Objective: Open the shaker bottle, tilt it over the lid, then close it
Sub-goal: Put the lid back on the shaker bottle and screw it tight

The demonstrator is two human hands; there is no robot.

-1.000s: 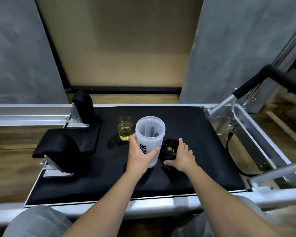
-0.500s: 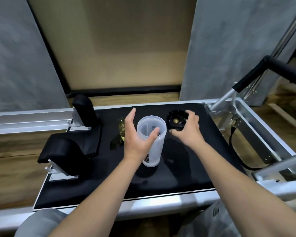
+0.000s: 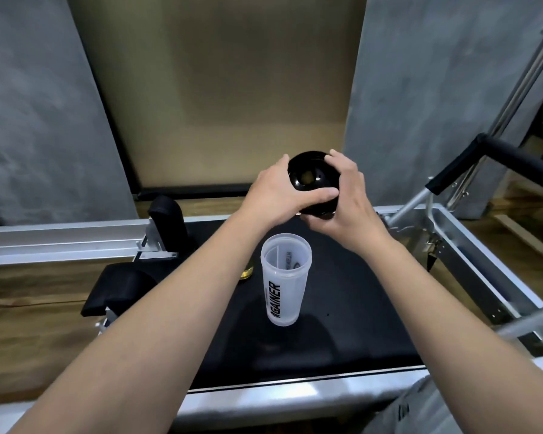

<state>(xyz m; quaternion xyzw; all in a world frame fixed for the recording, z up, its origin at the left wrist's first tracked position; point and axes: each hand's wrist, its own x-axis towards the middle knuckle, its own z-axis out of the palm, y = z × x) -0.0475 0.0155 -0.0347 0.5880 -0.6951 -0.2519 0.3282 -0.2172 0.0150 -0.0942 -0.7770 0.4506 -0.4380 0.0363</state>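
You hold the lid (image 3: 313, 183) in the air with both hands — your left hand (image 3: 275, 195) curls around its left side with the thumb across the front, your right hand (image 3: 345, 202) wraps the right side and bottom. The bottle (image 3: 283, 283) stands upright and open on the black pad (image 3: 358, 308), below the lid and free on all sides. A glass (image 3: 246, 272) shows partly behind your left forearm — just beside the bottle.
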